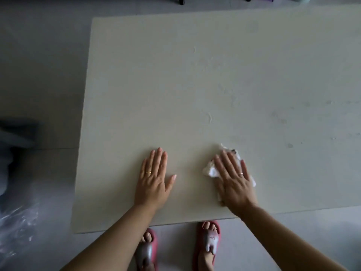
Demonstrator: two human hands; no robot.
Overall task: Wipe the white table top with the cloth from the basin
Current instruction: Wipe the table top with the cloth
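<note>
The white table top (195,85) fills most of the view. A crumpled white cloth (210,169) lies near the table's front edge, right of centre. My right hand (233,178) presses flat on top of the cloth, fingers spread, and covers most of it. My left hand (154,178) rests flat on the bare table to the left of the cloth, fingers together and thumb out, holding nothing. No basin is in view.
Faint streaks and small spots (290,145) mark the table's right half. Crinkled clear plastic (17,222) and a dark object (13,145) lie on the grey floor at the left. My feet in pink slippers (207,243) stand just below the front edge. Chair legs (181,0) show at the far side.
</note>
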